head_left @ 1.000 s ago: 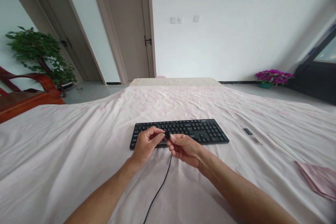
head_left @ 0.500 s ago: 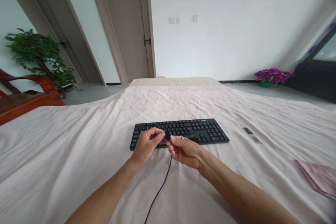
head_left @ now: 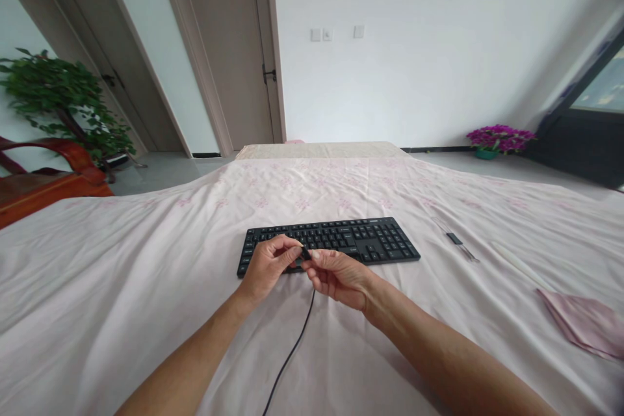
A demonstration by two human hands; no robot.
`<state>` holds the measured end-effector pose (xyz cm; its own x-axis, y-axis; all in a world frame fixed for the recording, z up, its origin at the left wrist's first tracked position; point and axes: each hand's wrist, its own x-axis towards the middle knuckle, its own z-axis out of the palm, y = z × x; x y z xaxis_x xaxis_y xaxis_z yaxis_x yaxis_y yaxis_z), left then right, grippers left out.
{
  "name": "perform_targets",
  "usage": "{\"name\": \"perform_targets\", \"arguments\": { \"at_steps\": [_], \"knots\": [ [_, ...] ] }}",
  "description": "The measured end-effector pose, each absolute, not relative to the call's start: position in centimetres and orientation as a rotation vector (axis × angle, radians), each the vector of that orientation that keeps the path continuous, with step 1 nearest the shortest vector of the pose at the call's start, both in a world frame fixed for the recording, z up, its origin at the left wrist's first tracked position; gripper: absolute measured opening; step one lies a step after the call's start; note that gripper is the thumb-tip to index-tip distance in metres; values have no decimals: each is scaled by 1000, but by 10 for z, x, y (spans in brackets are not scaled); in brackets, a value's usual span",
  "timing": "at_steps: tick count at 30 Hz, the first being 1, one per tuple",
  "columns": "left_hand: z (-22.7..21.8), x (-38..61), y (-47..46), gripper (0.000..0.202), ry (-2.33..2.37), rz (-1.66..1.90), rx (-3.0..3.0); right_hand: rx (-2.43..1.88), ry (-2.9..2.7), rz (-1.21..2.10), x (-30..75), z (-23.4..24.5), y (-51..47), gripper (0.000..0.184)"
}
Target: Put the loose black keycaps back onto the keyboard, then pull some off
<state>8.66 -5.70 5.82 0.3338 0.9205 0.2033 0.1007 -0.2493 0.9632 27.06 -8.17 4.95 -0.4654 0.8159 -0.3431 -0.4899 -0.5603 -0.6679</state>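
My left hand (head_left: 264,266) and my right hand (head_left: 340,277) meet above the front edge of a black keyboard (head_left: 383,240). Between their thumbs and fingers they pinch a small black cable plug (head_left: 305,253), partly covered by the fingertips. From below my right hand a thin black cable (head_left: 291,352) runs down toward me over the cloth. The keyboard lies flat, and my fingers hide some of its lower left keys.
A pale pink flowered cloth (head_left: 195,338) covers the table. To the right lie a thin wire tool with a dark middle (head_left: 454,238), a pale stick (head_left: 524,266) and a folded pink cloth (head_left: 585,322). A red wooden chair (head_left: 73,175) stands at left.
Both hands stay together, while the plug has turned to a more slanting angle between the fingertips. The whole view has shifted slightly, so things appear a little farther left.
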Motion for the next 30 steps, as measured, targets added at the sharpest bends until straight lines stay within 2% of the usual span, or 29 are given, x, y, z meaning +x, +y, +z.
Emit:
{"name": "perform_targets", "arguments": {
  "at_steps": [4, 10, 16, 21, 30],
  "knots": [
    [58, 87, -58, 24, 958, 1041, 1705, -867, -657, 2018, 268, 51, -84, 25],
    [52, 83, -55, 27, 988, 1015, 1750, -976, -852, 1823, 267, 59, -88, 34],
    [45, 60, -34, 32, 1286, 1229, 1903, -1205, -1192, 1311, 312, 68, -70, 28],
    [28, 29, -6, 33, 1575, 1214, 2037, -1415, -1483, 788, 379, 61, -59, 17],
    [3, 17, 8, 39, 1575, 1185, 1853, -1597, -1940, 294, 403, 44, -78, 14]
  ]
}}
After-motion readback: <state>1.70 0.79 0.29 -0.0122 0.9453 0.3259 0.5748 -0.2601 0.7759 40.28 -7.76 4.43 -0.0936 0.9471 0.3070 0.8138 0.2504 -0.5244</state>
